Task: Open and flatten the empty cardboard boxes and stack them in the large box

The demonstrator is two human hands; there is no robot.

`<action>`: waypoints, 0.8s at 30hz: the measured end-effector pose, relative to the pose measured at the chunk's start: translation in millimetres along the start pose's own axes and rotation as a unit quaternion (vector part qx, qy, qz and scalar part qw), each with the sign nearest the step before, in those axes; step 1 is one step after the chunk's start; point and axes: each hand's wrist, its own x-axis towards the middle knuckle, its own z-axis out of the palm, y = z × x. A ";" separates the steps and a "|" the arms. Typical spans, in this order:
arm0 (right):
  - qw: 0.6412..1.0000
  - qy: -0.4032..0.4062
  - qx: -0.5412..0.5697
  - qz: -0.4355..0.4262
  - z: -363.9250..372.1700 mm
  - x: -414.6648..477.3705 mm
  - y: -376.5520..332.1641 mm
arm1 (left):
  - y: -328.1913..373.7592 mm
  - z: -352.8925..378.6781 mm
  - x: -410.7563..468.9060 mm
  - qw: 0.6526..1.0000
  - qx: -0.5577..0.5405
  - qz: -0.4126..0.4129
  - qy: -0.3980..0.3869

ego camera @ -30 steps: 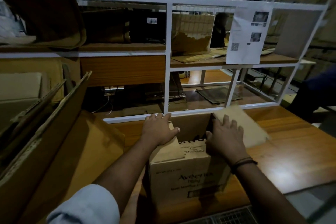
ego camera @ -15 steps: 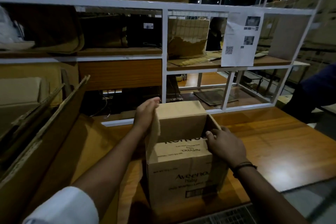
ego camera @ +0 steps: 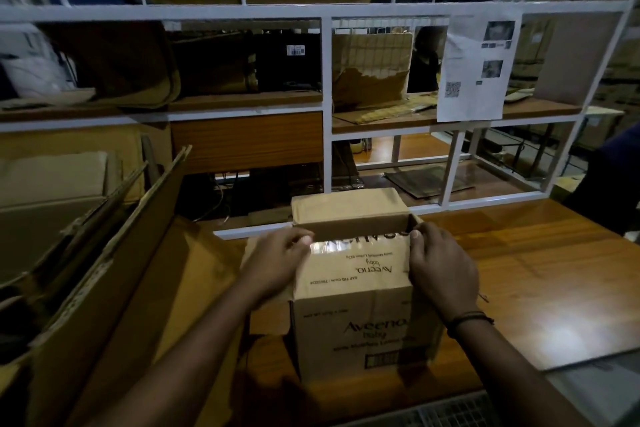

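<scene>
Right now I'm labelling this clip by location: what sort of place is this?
Probably a warehouse packing station: white metal shelf frame holding cardboard, printed sheet with a QR code, Aveeno box on the wooden bench.

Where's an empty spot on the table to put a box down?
The free patch is the bare wooden table right of the small box, bordered by the white rack behind and the table's near edge. The left is crowded: the large box with flattened cardboard stands close beside the small box.

Small box (ego camera: 353, 329) on the table (ego camera: 540, 274), large box (ego camera: 104, 270) left, shelf rack (ego camera: 325, 107) behind.
</scene>
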 end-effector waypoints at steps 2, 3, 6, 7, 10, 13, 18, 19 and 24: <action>0.999 0.042 0.024 -0.017 2.8 -2.0 -0.5 | 6.3 21.7 -9.5 0.999 -0.049 0.012 0.014; 0.997 0.061 0.033 -0.023 3.3 -2.7 -1.1 | 9.2 27.4 -11.6 0.991 -0.132 -0.005 0.036; 0.989 0.123 0.079 -0.035 4.7 -3.0 -4.6 | 11.5 29.0 -11.1 0.908 -0.409 -0.080 0.047; 0.985 0.141 0.094 -0.037 6.1 -2.4 -5.6 | 6.5 28.0 -7.7 0.890 -0.444 -0.094 0.031; 0.978 0.167 0.123 -0.033 12.7 -0.3 -6.5 | -5.4 21.1 -3.4 0.857 -0.497 -0.130 -0.030; 0.971 0.171 0.162 -0.039 16.4 -0.7 -5.6 | -12.0 16.3 1.2 0.889 -0.437 -0.117 -0.070; 0.956 0.188 0.215 -0.065 12.8 -6.5 -0.3 | -18.3 14.2 3.0 0.933 -0.328 -0.099 -0.113; 0.954 0.189 0.221 -0.068 12.0 -8.0 0.4 | -20.7 12.4 3.1 0.936 -0.314 -0.102 -0.125; 0.945 0.188 0.265 -0.047 8.4 -16.1 -5.0 | -31.5 8.6 4.4 0.939 -0.279 -0.113 -0.164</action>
